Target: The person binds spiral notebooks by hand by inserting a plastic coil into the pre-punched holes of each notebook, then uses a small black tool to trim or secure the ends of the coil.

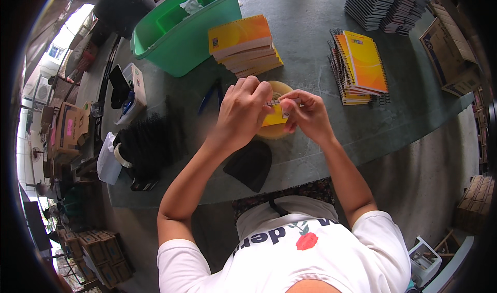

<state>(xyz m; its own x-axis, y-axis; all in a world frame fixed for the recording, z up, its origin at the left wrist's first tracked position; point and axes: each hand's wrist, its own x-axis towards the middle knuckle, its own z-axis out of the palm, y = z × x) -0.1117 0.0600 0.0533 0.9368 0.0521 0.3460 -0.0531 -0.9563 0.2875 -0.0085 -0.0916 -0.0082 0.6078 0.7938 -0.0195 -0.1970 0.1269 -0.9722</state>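
With twelve o'clock straight ahead of the worker and the clock centred on the hands, nearest the white shirt (331, 246) a dark flat pouch (247, 166) lies at seven o'clock, by the table's (310, 161) near edge. At the centre, a yellow booklet (274, 119) sits between the two hands, over a round tan disc (277, 133); I can't tell whether they touch. The left hand (240, 105) comes in from the nine o'clock side, fingers bent and pressed together over the booklet, its tips too hidden to say what they pinch. The right hand (309, 116), at four o'clock, has thumb and forefinger pinching the booklet's far edge, where a pale marked strip shows.

I'd judge the step in hand to be close fingertip work along that edge, perhaps fitting a binding wire. The next move seems to call for a steady hold and the edge kept lined up.

A blue tool (208, 98) lies between nine and ten, a black heap (150, 143) between eight and nine. Farther off, a stack of orange notebooks (242, 37) stands at eleven, wire-bound notebooks (366, 65) at two and a green tub (181, 47) past ten. Farthest, dark spiral books (380, 5) are piled at half past one.
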